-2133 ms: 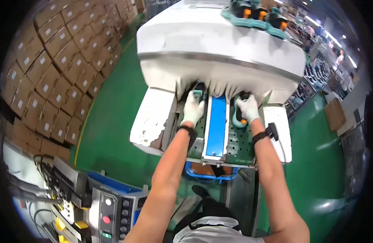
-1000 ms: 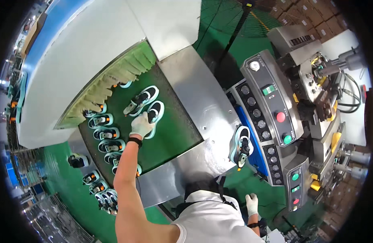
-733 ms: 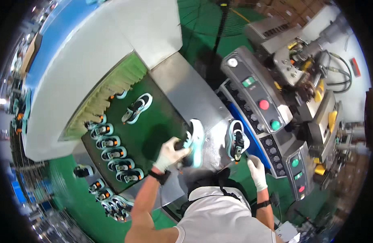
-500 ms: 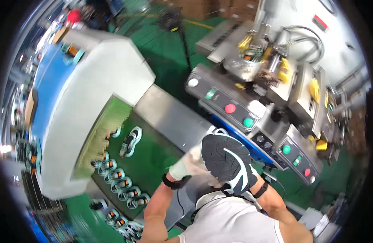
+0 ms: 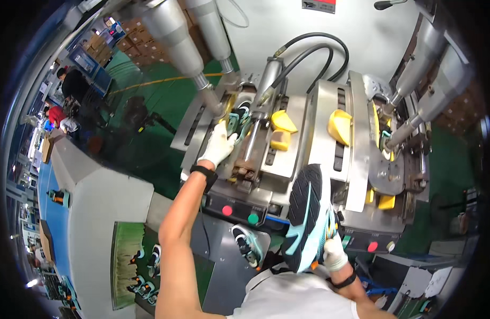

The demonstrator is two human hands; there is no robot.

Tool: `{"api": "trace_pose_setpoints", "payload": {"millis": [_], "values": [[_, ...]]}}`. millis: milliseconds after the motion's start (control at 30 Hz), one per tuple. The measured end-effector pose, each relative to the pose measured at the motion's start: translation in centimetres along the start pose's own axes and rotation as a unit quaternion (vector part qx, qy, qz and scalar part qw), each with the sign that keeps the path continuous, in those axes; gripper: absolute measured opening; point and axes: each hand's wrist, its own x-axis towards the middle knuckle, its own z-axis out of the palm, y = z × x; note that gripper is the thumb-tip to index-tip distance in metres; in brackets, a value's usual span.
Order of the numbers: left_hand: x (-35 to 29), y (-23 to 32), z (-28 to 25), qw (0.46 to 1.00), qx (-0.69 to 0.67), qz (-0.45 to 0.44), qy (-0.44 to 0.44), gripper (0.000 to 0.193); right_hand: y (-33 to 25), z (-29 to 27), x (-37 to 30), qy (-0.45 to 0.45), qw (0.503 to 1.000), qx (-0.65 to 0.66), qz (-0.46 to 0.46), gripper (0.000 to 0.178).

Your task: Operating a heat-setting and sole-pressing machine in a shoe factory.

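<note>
My right hand (image 5: pixel 334 254), in a white glove, grips a shoe (image 5: pixel 310 218) by its side, close to my body. Its black and pale-teal sole is turned up toward me and hides most of the upper. My left arm stretches forward to the left station of a press machine. There my gloved left hand (image 5: pixel 218 144) closes on a second shoe (image 5: pixel 235 121), dark with teal parts, sitting among the metal clamps. Some of the left fingertips are hidden against it. Another shoe (image 5: pixel 247 244) lies on the grey metal surface between my arms.
Metal cylinders (image 5: pixel 176 42) slant down over the press, with yellow pads (image 5: pixel 339 127) on its plates. Red (image 5: pixel 227 210) and green (image 5: pixel 253 218) buttons line its front. On the left are a green-lined tray with several shoes (image 5: pixel 144 287) and a blue conveyor (image 5: pixel 53 212). People (image 5: pixel 77 87) stand far left.
My view has swung right to face the press. My left hand has left the shoe before my chest and reached forward to the one in the press. My right hand still holds the sole-up shoe.
</note>
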Motion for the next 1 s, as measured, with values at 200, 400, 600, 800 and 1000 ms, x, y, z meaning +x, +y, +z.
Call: {"api": "trace_pose_setpoints", "payload": {"millis": [200, 400, 600, 800, 1000], "values": [[10.4, -2.1, 6.2, 0.981, 0.090, -0.165, -0.053, 0.070, -1.9, -0.2, -2.4, 0.065, 0.996, -0.004, -0.067, 0.107], [12.5, 1.1, -1.9, 0.974, 0.102, -0.162, -0.121, 0.061, -2.2, 2.2, 1.2, 0.087, 0.994, -0.063, -0.037, 0.083], [-4.1, 3.5, -12.4, 0.992, -0.057, -0.030, 0.105, 0.054, -0.4, 8.5, 11.3, 0.018, 0.995, -0.097, 0.007, 0.051], [-28.7, 1.0, -11.9, 0.936, -0.218, -0.230, 0.155, 0.051, 5.1, 16.4, 38.3, 0.046, 0.993, -0.084, 0.074, 0.020], [-44.4, 0.2, -3.7, 0.843, -0.122, -0.500, 0.155, 0.053, 12.4, 13.7, 52.9, 0.374, 0.730, -0.557, -0.130, 0.060]]}}
